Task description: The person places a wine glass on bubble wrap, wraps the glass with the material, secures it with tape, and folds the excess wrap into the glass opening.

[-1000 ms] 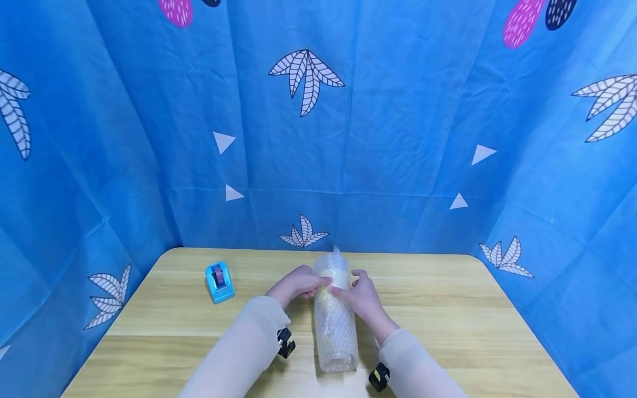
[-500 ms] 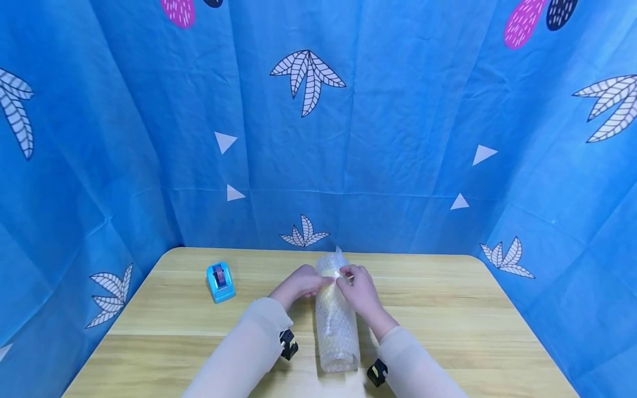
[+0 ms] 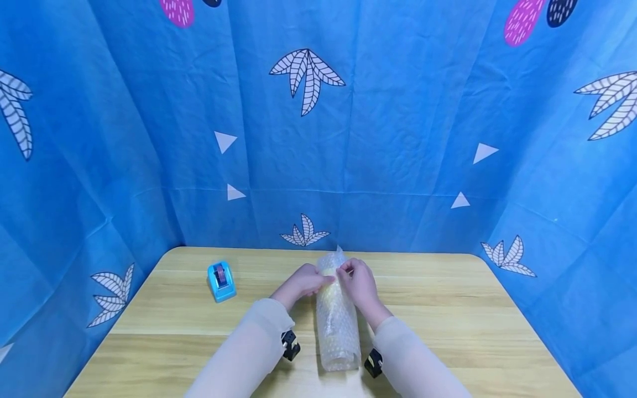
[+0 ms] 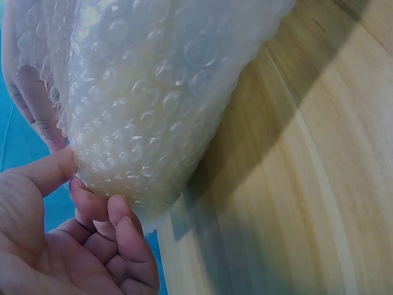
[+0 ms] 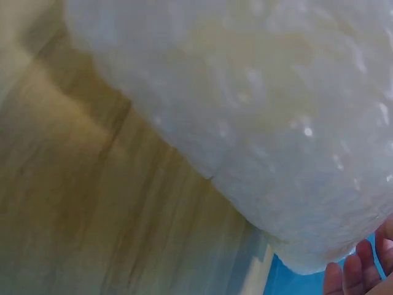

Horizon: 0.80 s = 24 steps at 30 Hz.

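A roll of bubble wrap [image 3: 337,331] lies lengthwise on the table, with something yellowish showing faintly through its layers. My left hand [image 3: 307,281] holds its left side near the far end, thumb on top. In the left wrist view that thumb and the curled fingers [image 4: 126,227] pinch the edge of the wrap [image 4: 147,104]. On the right, my right hand [image 3: 360,281] has thumb and forefinger brought together at the top of the roll; what lies between their tips is too small to make out. Only some right fingertips [image 5: 353,273] show in the right wrist view, beside the wrap [image 5: 258,135].
A blue tape dispenser [image 3: 221,281] with a roll of tape stands on the wooden table [image 3: 448,309], left of the hands. Blue patterned curtains [image 3: 398,138] hang behind the table and along both sides.
My right hand's spread fingers have come together in a pinch over the top of the roll. The left hand keeps its hold, and the roll stays in place.
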Available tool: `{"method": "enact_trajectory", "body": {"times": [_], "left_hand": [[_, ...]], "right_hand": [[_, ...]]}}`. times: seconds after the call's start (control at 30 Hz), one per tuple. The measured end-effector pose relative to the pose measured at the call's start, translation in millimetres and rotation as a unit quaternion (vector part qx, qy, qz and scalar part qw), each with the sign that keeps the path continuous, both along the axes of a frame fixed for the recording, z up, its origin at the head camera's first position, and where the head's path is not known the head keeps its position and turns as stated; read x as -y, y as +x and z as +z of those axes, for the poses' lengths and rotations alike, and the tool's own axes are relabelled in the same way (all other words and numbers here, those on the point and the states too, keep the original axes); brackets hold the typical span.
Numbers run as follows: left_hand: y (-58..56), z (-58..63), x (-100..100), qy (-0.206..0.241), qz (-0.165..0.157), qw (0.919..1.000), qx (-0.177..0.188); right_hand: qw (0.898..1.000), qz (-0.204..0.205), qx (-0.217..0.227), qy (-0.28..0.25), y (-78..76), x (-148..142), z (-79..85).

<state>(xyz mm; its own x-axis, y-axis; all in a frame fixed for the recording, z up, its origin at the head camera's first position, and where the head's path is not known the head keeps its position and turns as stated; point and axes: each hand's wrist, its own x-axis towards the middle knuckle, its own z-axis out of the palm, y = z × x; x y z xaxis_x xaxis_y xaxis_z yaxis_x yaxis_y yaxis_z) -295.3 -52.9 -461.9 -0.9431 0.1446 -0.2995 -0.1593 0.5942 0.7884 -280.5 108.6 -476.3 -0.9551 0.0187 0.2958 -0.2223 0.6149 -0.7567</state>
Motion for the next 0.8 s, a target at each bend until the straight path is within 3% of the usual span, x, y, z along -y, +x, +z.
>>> {"method": "enact_trajectory", "body": {"times": [0.63,0.8], "left_hand": [[-0.1,-3.6,0,0.035,0.002,0.9994,-0.004],[2.3,-13.6,1,0.083,0.007,0.9965,-0.01]], "right_hand": [[0.999,0.0,0.042,0.017,-3.7,2,3.7],[0.998,-0.002,0.068,-0.007,-3.8,0,2.6]]}}
